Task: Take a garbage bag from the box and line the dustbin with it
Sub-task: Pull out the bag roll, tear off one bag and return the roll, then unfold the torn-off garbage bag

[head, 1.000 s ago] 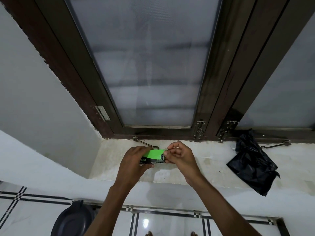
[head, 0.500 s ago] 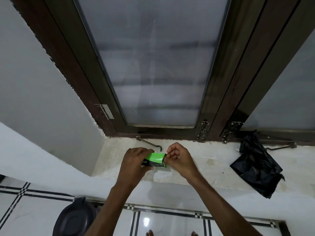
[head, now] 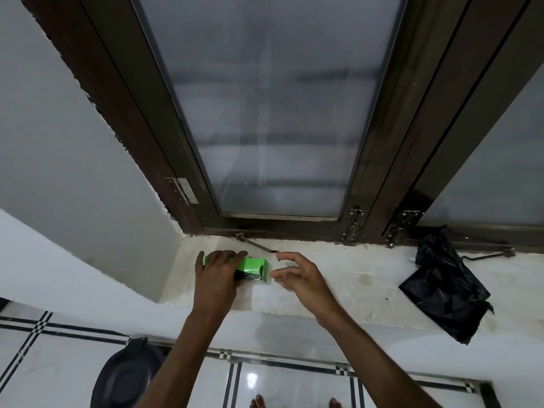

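A small green box (head: 253,267) of garbage bags lies on the pale window sill (head: 338,278). My left hand (head: 217,275) rests over its left part and grips it. My right hand (head: 297,276) hovers just right of the box's end flap, fingers apart and holding nothing. A crumpled black garbage bag (head: 441,290) lies further right on the sill, hanging partly over its edge. The dark round dustbin (head: 126,378) stands on the floor at the lower left, under my left forearm.
A frosted window in a dark brown frame rises behind the sill. Metal stay hooks (head: 259,245) and latches (head: 353,225) lie along the frame's base. White floor tiles with black lines lie below, and toes (head: 294,403) show at the bottom edge.
The box has come down onto the sill under my left hand. My right hand has let go of the box's end and opened, moving slightly right.
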`<state>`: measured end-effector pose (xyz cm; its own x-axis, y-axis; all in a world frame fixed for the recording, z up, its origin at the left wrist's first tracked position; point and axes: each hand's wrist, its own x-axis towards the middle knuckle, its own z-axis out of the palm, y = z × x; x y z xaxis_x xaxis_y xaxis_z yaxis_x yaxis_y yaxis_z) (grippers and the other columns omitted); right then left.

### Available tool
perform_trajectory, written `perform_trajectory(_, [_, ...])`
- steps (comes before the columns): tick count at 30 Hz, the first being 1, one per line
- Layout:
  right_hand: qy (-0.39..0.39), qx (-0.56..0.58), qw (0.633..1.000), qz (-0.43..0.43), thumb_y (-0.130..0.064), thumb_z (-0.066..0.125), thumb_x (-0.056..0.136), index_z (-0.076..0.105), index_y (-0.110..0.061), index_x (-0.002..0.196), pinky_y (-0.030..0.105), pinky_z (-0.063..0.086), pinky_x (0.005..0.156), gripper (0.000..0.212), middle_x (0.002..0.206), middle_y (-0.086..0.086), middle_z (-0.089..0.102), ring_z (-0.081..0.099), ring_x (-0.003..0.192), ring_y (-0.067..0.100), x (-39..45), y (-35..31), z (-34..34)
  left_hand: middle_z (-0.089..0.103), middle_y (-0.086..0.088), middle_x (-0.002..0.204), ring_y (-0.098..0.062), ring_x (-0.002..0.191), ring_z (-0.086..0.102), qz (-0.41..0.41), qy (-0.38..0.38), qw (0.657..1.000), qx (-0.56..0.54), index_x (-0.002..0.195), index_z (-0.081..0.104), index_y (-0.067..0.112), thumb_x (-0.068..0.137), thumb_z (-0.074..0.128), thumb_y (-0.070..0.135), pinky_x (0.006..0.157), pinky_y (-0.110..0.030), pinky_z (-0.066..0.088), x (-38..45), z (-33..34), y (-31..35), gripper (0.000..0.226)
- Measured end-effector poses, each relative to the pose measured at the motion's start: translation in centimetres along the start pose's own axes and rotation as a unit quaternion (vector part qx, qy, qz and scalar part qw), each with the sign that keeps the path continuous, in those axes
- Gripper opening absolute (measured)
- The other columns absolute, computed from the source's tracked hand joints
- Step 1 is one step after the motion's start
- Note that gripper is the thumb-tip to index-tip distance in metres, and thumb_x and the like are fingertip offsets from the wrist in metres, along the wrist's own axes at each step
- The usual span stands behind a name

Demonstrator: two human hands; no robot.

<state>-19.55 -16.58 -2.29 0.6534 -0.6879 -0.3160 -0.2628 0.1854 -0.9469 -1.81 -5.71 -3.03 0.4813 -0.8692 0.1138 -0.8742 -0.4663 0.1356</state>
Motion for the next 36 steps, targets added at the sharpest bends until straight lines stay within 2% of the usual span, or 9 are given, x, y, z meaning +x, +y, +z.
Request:
perform_trajectory(6, [0.052,-0.063,0.995,-0.051,0.002,0.048,0.097,0.067,-0.017,0.111,0.020,0.054,0.080,0.030,0.095,0.001,0.075,0.070,0.083,0.009,-1.6,-0.2,-4.3,0.063,-0.011,0.128,-0.037,0.123,0.055,0.046,-0.018,0.998,-0.031,0.132,0.060,0.020,0.062,0.091,0.021,0.106,-0.059,0.039,1.0,-0.1,0.8,0.076])
perform_trajectory(12, [0.280,-0.115,0.948,-0.096,0.009,0.060,0.090,0.072,-0.014,0.096,0.014,0.051,0.075,0.026,0.092,-0.004,0.074,0.067,0.081,0.001,-6.4,1.6,-14.3,0.069,0.006,0.101,-0.012,0.093,0.061,0.226,0.017,0.950,-0.212,0.101,0.074,0.023,0.083,0.075,0.012,0.079,-0.020,0.045,0.1,-0.2,11.8,0.020])
perform_trajectory(15, [0.362,-0.259,0.892,-0.078,-0.003,0.067,0.089,0.073,-0.017,0.100,0.029,0.056,0.082,0.019,0.098,-0.002,0.073,0.068,0.090,0.009,-9.4,4.2,-19.9,0.068,0.015,0.097,-0.004,0.085,0.063,0.260,-0.040,0.928,-0.265,0.097,0.073,0.028,0.089,0.069,0.019,0.072,-0.019,0.051,0.0,0.7,17.8,0.013])
perform_trajectory(19, [0.296,-0.472,0.830,-0.021,-0.025,0.087,0.071,0.073,-0.016,0.115,0.049,0.058,0.085,0.047,0.115,0.012,0.072,0.065,0.107,0.039,-12.3,7.6,-24.2,0.065,0.016,0.097,-0.003,0.078,0.062,0.282,-0.098,0.910,-0.287,0.099,0.071,0.031,0.090,0.065,0.023,0.069,-0.025,0.052,-0.3,2.2,24.6,0.013])
perform_trajectory(22, [0.265,-0.486,0.833,-0.001,-0.021,0.091,0.062,0.073,-0.015,0.113,0.050,0.059,0.082,0.055,0.120,0.014,0.069,0.065,0.104,0.042,-13.1,9.2,-24.6,0.065,0.015,0.098,-0.004,0.082,0.062,0.285,-0.129,0.904,-0.291,0.102,0.072,0.031,0.089,0.066,0.024,0.073,-0.024,0.051,-0.6,3.1,28.1,0.016])
perform_trajectory(26, [0.282,-0.433,0.855,-0.040,-0.009,0.076,0.078,0.073,-0.016,0.092,0.035,0.053,0.077,0.017,0.104,0.001,0.070,0.065,0.093,0.028,-13.1,9.2,-25.5,0.059,0.014,0.112,-0.006,0.104,0.054,0.281,-0.153,0.908,-0.269,0.119,0.065,0.033,0.088,0.067,0.032,0.084,-0.025,0.049,-1.1,3.9,30.6,0.031])
perform_trajectory(29, [0.326,-0.299,0.894,-0.071,-0.005,0.069,0.086,0.070,-0.018,0.092,0.032,0.056,0.070,0.014,0.090,-0.006,0.070,0.068,0.081,0.015,-13.3,8.6,-25.8,0.055,0.014,0.119,-0.007,0.110,0.049,0.272,-0.157,0.914,-0.256,0.128,0.060,0.034,0.086,0.070,0.036,0.086,-0.022,0.046,-1.5,3.9,31.4,0.043])
perform_trajectory(32, [0.337,-0.180,0.921,-0.079,-0.007,0.067,0.091,0.073,-0.019,0.092,0.033,0.058,0.067,0.013,0.082,-0.008,0.073,0.071,0.075,0.015,-13.7,6.9,-25.7,0.066,0.014,0.110,-0.010,0.100,0.061,0.252,-0.077,0.925,-0.275,0.114,0.070,0.030,0.087,0.070,0.019,0.080,-0.023,0.051,-1.9,3.5,31.7,0.029])
perform_trajectory(36, [0.330,-0.262,0.903,-0.091,-0.032,0.059,0.094,0.073,-0.026,0.089,0.036,0.055,0.063,0.016,0.078,-0.010,0.074,0.068,0.071,0.014,-13.9,5.5,-25.6,0.072,0.012,0.102,-0.009,0.090,0.065,0.209,0.006,0.933,-0.294,0.104,0.074,0.026,0.090,0.066,0.013,0.077,-0.023,0.052,-2.1,2.2,31.2,0.021])
